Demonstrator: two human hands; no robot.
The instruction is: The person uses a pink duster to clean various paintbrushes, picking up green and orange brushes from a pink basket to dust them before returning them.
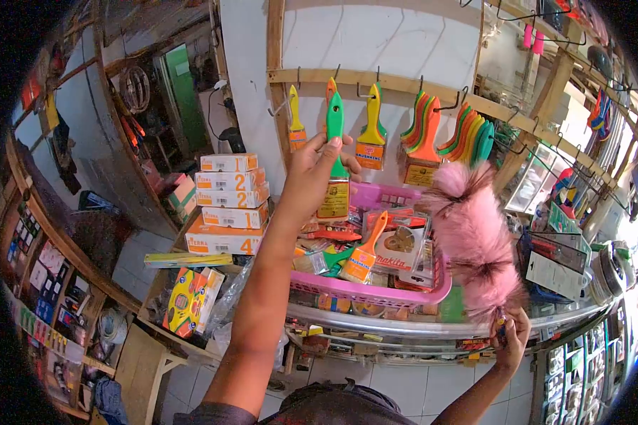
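Observation:
My left hand [310,168] is raised toward the hook rail, its fingers closed round the green handle of a paintbrush [335,119]. The brush hangs upright, bristle end down, in front of an orange-handled brush that is mostly hidden. Low on the right, my right hand [512,340] grips the short handle of a fluffy pink duster [469,234], which points upward. Beneath the left hand stands a pink basket [376,292] of packaged goods and loose brushes, with an orange-handled paintbrush [367,251] lying on top.
More paintbrushes [373,127] hang from hooks on a wooden rail [397,78]. Orange-and-white boxes [227,219] are stacked left of the basket. A glass display counter [404,322] runs below it. Shelves of goods [46,283] stand at far left, and packaged items hang at right.

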